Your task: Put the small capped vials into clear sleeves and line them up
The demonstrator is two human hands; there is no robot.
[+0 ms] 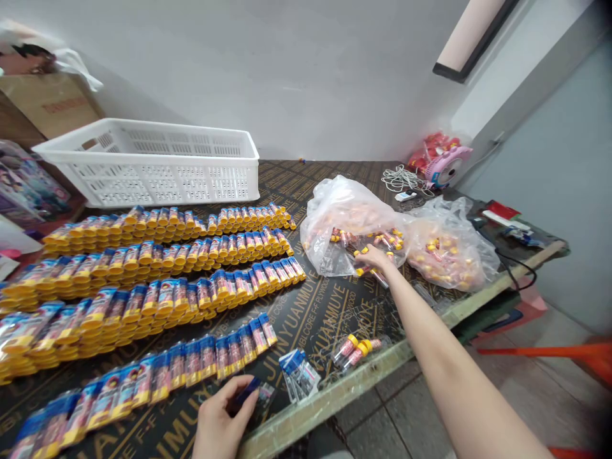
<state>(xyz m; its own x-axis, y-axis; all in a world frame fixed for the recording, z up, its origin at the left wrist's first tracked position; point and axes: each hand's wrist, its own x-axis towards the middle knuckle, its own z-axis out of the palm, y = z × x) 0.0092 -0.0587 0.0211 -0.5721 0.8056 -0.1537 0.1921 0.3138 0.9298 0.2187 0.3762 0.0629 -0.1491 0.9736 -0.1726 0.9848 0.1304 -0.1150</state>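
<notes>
My left hand [224, 417] is closed near the front edge, pinching a clear plastic sleeve [264, 393] with a dark blue end. Beside it lies a small stack of flat blue-and-clear sleeves [299, 375]. My right hand [373, 257] reaches to the mouth of a clear plastic bag [329, 217]. Its fingers are closed around small yellow-capped tubes [380, 278]; how many is unclear. More tubes of this kind fill the bag. Nearer the edge, a few loose yellow-capped tubes [352, 352] rest on the table.
Stacked rows of filled blue-and-yellow packs [157, 299] cover the left, with a shorter row [143, 376] in front. Behind stands a white plastic crate [167, 182]. A second bag of tubes [444, 248], a pink fan [447, 167] and coiled white cable [404, 178] are at right.
</notes>
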